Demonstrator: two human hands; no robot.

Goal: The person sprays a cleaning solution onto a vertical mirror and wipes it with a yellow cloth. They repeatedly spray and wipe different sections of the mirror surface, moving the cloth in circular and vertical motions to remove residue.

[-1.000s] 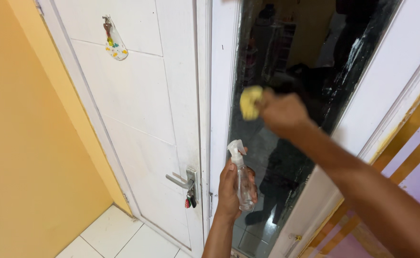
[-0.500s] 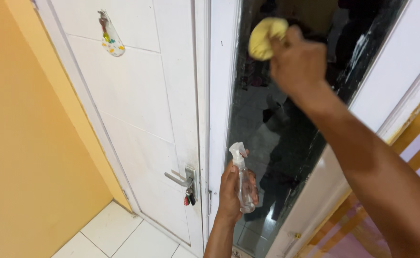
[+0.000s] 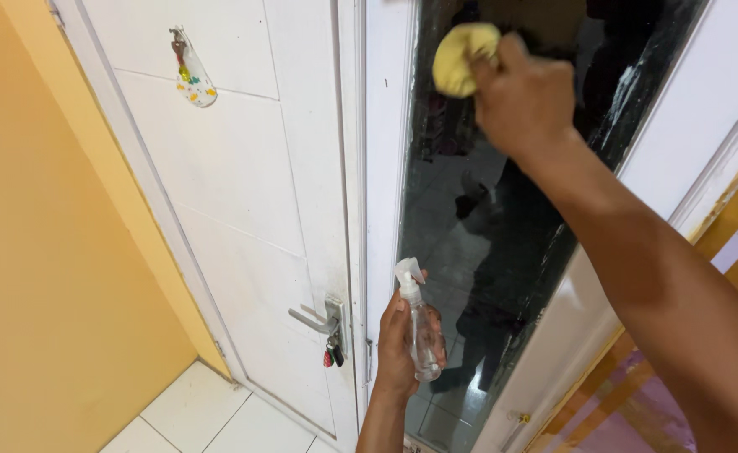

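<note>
The spray bottle [image 3: 420, 329] stands almost upright, its long axis vertical with a small lean, and its white nozzle head at the top points to the left, toward the white door [image 3: 243, 184]. It is clear, and it sits low in the view, in front of the lower part of the tall mirror [image 3: 486, 218]. The left hand [image 3: 398, 348] comes up from below and is closed around the bottle's body from the left side, with the thumb near the neck and the fingers wrapped behind.

The yellow cloth [image 3: 461, 57] is bunched into a ball high on the mirror glass, touching it. The right hand [image 3: 524, 101] is clamped on the cloth, which sticks out at the left of the knuckles. The right forearm stretches diagonally from the lower right corner up to the mirror.

On the door, a metal handle [image 3: 317, 317] with keys [image 3: 332, 356] hanging under it is just left of the bottle.
</note>
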